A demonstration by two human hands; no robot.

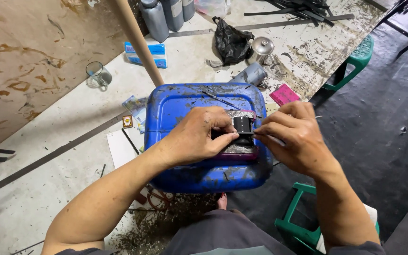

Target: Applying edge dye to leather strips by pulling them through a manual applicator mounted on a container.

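Observation:
A blue plastic jerrycan (180, 101) lies flat on the floor in front of me. On its top rests a flat dirty slab with a purple edge (237, 152). A small black cylindrical part (242, 125) sits on that slab. My left hand (197, 137) grips the black part from the left with thumb and fingers. My right hand (291, 137) pinches a thin metal tool against the part's right side; the tool's tip pokes out past my knuckles. A thin dark rod (220, 99) lies on the can's far side.
A wooden pole (138, 40) leans behind the can. Nearby lie a glass mug (99, 73), a blue box (157, 53), grey bottles (159, 19), a black bag (232, 42), a metal cylinder (252, 74) and a pink item (284, 94). Green stools (362, 52) (301, 226) stand right.

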